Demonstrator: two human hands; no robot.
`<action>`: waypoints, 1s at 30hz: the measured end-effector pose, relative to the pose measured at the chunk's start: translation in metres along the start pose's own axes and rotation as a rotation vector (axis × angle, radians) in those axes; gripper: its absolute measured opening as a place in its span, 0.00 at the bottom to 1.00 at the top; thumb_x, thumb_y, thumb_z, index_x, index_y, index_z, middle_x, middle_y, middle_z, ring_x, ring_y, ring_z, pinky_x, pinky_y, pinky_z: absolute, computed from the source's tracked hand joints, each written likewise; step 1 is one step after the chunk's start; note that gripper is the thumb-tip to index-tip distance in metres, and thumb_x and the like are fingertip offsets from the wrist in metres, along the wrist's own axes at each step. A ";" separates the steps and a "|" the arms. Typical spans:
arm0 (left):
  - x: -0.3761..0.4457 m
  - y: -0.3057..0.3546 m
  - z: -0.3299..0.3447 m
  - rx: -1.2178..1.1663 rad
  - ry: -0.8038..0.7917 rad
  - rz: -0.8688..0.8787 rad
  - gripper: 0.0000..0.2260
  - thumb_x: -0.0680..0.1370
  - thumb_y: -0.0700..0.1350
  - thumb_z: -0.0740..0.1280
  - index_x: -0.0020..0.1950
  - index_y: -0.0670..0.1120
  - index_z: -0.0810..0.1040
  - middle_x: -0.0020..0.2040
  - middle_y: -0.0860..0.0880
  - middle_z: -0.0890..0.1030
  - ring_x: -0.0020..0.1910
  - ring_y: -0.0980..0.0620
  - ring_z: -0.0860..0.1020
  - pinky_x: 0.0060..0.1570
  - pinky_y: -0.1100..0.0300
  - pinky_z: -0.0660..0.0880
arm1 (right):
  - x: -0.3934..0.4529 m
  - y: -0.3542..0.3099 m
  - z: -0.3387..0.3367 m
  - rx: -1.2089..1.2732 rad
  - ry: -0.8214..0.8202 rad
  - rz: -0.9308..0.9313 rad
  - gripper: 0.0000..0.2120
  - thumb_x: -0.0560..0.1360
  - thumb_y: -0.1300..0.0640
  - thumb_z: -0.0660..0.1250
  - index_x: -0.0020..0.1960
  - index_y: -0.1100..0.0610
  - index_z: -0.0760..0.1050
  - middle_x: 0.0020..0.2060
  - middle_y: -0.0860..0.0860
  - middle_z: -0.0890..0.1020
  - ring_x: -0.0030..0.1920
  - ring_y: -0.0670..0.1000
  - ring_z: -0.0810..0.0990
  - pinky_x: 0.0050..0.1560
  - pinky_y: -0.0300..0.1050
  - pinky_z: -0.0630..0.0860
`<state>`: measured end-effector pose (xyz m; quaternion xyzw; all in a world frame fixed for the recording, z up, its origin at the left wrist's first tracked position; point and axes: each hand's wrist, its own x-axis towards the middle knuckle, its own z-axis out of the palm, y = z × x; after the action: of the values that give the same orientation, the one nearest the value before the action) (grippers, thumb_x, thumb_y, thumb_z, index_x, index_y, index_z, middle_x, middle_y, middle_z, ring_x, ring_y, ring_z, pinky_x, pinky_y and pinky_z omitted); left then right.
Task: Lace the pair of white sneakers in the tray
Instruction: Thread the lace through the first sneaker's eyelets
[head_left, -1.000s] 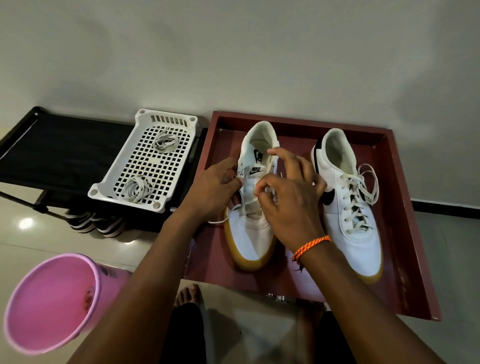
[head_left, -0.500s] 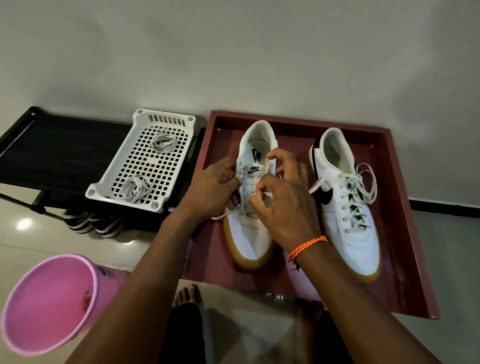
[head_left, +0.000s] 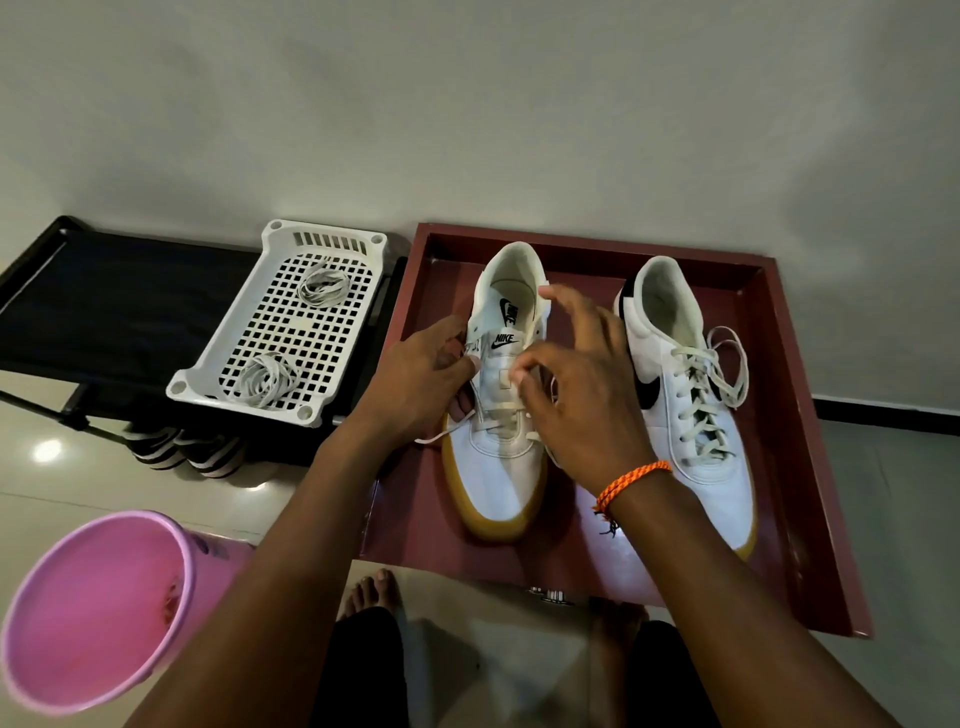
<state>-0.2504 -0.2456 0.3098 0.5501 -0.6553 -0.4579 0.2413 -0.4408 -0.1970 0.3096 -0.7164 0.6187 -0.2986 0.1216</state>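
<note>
Two white sneakers with gum soles stand in a dark red tray (head_left: 795, 395). The right sneaker (head_left: 691, 415) is laced to the top, its ends lying loose. The left sneaker (head_left: 501, 457) has a white lace (head_left: 447, 431) only across its lowest eyelets, one end trailing left over the sole. My left hand (head_left: 415, 384) grips the left sneaker's left eyelet edge. My right hand (head_left: 576, 400) hovers over its tongue, thumb and forefinger pinching the lace, the other fingers spread.
A white perforated basket (head_left: 291, 332) left of the tray holds two coiled laces and sits on a black stand (head_left: 104, 306). Striped sandals (head_left: 187, 452) lie beneath. A pink bucket (head_left: 88, 608) stands at lower left. My bare feet (head_left: 371, 592) touch the tray's near edge.
My right hand has risen and opened its outer fingers while keeping the pinch on the lace. The left hand stays on the sneaker's edge.
</note>
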 end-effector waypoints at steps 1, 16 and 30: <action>0.000 0.001 0.001 0.002 0.002 0.000 0.04 0.85 0.39 0.66 0.53 0.47 0.78 0.38 0.40 0.85 0.34 0.41 0.85 0.38 0.55 0.81 | -0.003 -0.001 0.003 -0.002 -0.045 -0.016 0.06 0.78 0.53 0.70 0.42 0.50 0.82 0.79 0.45 0.65 0.74 0.54 0.64 0.66 0.57 0.71; -0.002 0.003 -0.001 -0.004 0.013 0.026 0.10 0.84 0.38 0.67 0.49 0.53 0.78 0.35 0.48 0.82 0.30 0.56 0.80 0.33 0.68 0.74 | -0.006 -0.016 0.004 -0.117 0.010 0.072 0.06 0.74 0.49 0.68 0.39 0.46 0.80 0.73 0.41 0.69 0.72 0.50 0.65 0.66 0.58 0.62; 0.001 -0.003 -0.002 0.023 0.015 0.044 0.07 0.84 0.42 0.67 0.53 0.55 0.80 0.39 0.47 0.84 0.35 0.54 0.81 0.40 0.56 0.78 | -0.003 -0.016 0.001 -0.131 0.073 0.101 0.06 0.72 0.50 0.71 0.37 0.47 0.78 0.69 0.42 0.72 0.67 0.52 0.68 0.61 0.56 0.63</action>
<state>-0.2476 -0.2471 0.3078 0.5419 -0.6706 -0.4408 0.2497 -0.4273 -0.1910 0.3169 -0.6794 0.6761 -0.2771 0.0667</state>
